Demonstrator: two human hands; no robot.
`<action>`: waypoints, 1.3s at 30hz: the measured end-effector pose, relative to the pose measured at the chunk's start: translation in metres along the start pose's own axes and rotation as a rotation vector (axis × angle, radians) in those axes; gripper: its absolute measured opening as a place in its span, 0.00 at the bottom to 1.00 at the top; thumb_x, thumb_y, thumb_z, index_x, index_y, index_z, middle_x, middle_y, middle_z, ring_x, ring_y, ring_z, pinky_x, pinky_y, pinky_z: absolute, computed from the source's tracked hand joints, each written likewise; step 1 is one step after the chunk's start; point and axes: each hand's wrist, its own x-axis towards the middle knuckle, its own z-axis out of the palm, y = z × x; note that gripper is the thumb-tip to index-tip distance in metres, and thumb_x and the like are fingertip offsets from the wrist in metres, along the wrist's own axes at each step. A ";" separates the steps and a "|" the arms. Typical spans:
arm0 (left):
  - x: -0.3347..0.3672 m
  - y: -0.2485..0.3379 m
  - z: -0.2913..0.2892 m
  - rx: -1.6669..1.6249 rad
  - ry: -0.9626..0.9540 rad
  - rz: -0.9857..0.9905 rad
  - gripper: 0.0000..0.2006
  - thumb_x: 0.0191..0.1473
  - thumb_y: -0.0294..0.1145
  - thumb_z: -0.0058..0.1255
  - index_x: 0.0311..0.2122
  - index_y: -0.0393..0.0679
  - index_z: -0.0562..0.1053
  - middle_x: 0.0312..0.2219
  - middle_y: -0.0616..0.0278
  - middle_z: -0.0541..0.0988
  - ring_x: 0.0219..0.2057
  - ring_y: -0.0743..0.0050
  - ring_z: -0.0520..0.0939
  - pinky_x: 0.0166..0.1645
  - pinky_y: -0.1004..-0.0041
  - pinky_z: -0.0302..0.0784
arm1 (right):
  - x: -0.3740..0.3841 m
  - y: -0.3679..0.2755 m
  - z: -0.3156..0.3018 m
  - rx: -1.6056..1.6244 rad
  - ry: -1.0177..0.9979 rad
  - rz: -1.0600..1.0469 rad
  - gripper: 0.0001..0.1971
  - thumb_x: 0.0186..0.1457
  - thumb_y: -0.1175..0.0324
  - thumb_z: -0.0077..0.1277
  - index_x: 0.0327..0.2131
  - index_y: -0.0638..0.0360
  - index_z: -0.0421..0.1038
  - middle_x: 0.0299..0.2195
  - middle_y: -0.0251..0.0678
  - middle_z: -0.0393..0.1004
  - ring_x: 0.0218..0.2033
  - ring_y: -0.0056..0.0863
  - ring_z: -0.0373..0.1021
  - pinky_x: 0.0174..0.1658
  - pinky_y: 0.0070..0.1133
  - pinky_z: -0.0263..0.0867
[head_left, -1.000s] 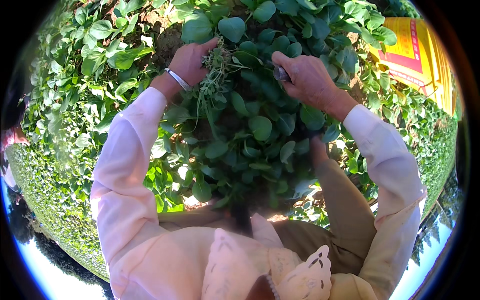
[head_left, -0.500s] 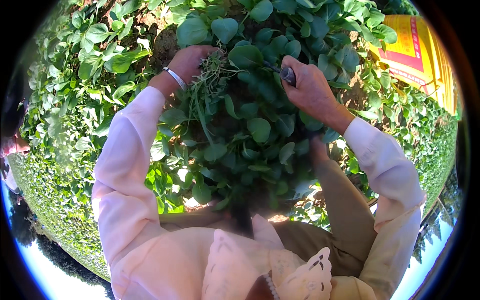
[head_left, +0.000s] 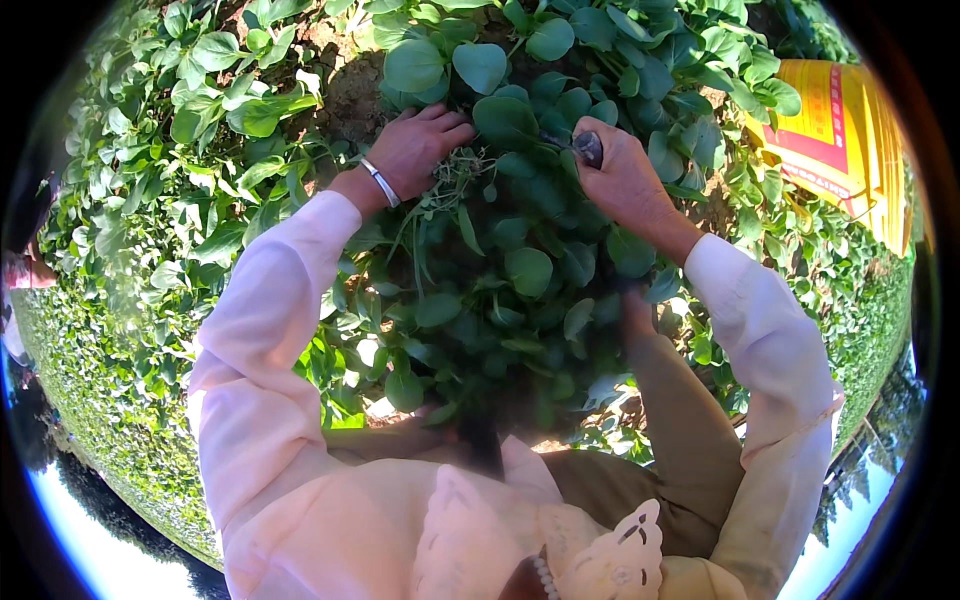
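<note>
Two hands (head_left: 418, 155) (head_left: 622, 175), right gripping a handle (head_left: 590, 150), left apparently clutching weeds (head_left: 462, 176), overhang leafy ground (head_left: 355, 95).

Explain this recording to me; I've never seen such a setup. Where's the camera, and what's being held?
There's no machine: these are a person's bare hands. Every picture comes from one fisheye camera worn on the head, looking down, so edges curve. The left hand, wearing a silver-coloured bracelet, holds a bunch of thin pale-green stems. The right hand grips a tool's dark rounded handle. Broad-leaved green plants surround them; a yellow sack with a red panel lies at right.
</note>
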 end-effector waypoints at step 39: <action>-0.057 -0.022 -0.024 -0.960 0.358 -0.301 0.17 0.56 0.32 0.48 0.49 0.37 0.69 0.42 0.62 0.75 0.42 0.75 0.75 0.46 0.73 0.71 | -0.003 -0.009 -0.035 0.189 0.015 -0.111 0.13 0.53 0.72 0.51 0.24 0.58 0.55 0.17 0.24 0.49 0.20 0.14 0.46 0.22 0.18 0.47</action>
